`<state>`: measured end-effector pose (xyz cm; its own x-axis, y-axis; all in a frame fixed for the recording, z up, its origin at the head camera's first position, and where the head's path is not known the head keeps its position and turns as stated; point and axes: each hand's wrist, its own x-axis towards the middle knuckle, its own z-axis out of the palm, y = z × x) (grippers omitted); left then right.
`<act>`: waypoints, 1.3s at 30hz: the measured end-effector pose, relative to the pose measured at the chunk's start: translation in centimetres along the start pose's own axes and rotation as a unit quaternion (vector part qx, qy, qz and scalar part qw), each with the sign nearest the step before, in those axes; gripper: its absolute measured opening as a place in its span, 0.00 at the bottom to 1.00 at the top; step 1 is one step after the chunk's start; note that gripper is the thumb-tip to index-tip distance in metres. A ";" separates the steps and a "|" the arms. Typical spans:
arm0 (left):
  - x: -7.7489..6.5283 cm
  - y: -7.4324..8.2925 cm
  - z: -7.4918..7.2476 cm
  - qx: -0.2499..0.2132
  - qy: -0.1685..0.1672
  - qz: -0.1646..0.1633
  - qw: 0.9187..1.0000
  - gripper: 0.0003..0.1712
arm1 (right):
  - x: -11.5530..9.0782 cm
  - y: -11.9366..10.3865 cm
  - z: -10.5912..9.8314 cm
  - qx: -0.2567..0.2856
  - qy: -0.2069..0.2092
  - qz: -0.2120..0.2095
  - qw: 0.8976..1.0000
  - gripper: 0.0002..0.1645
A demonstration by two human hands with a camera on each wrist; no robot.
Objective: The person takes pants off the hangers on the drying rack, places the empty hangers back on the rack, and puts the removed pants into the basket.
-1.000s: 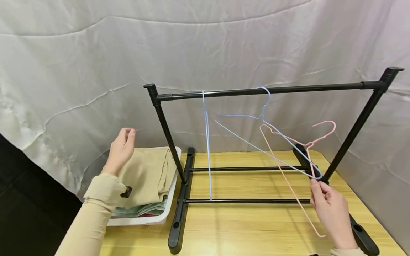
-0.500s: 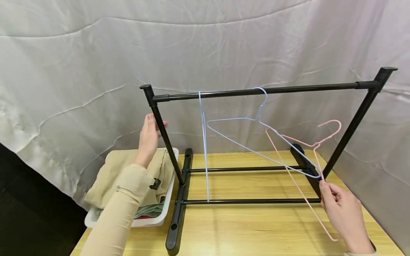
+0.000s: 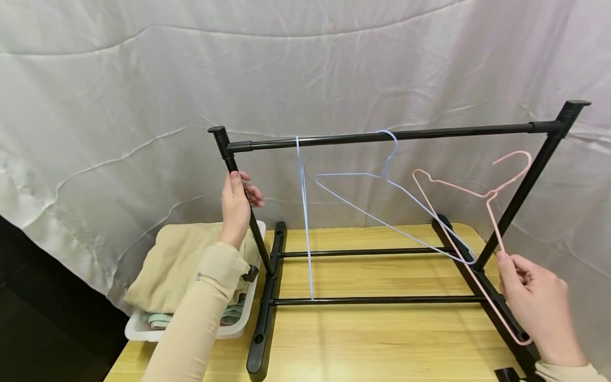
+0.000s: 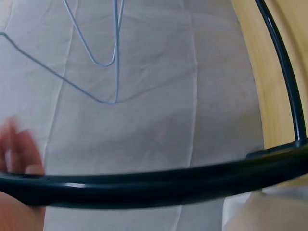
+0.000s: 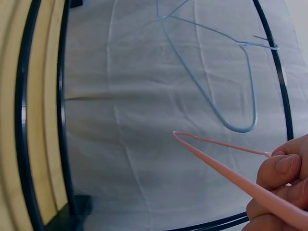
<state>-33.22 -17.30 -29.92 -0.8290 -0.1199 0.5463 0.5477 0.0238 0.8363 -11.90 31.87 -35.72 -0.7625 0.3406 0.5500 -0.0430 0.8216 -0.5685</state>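
A pink wire hanger [image 3: 495, 223] is pinched by my right hand [image 3: 537, 300] at one shoulder, its hook pointing up near the rack's right post. In the right wrist view, thumb and fingers close around the pink wire [image 5: 226, 175]. My left hand [image 3: 236, 209] is at the left post [image 3: 258, 233] of the black garment rack, thumb in front and loosely extended fingers behind. The left wrist view shows those fingers blurred beyond the post [image 4: 154, 190]. Two blue hangers hang on the top bar: one edge-on [image 3: 305, 228], the other [image 3: 386, 168] turned more broadside.
A white basket [image 3: 138, 331] left of the rack holds folded beige cloth [image 3: 176, 254] over green cloth. Two lower bars [image 3: 382, 301] join the rack's feet on the wooden table [image 3: 382, 345]. Grey fabric [image 3: 305, 69] hangs behind.
My left hand has moved right from over the basket to the rack's left post. My right hand has carried the pink hanger right and upward, toward the right post.
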 end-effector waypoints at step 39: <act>-0.1 -2.5 1.9 0.037 0.082 0.048 0.995 0.28 | 5.2 -3.0 0.6 -0.067 -0.034 -0.125 0.989 0.25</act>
<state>-34.72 -15.44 -32.02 -0.7404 -0.2730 0.6143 0.6087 0.1156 0.7850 -16.13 30.97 -31.50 -0.7810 0.0914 0.6178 -0.1529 0.9311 -0.3311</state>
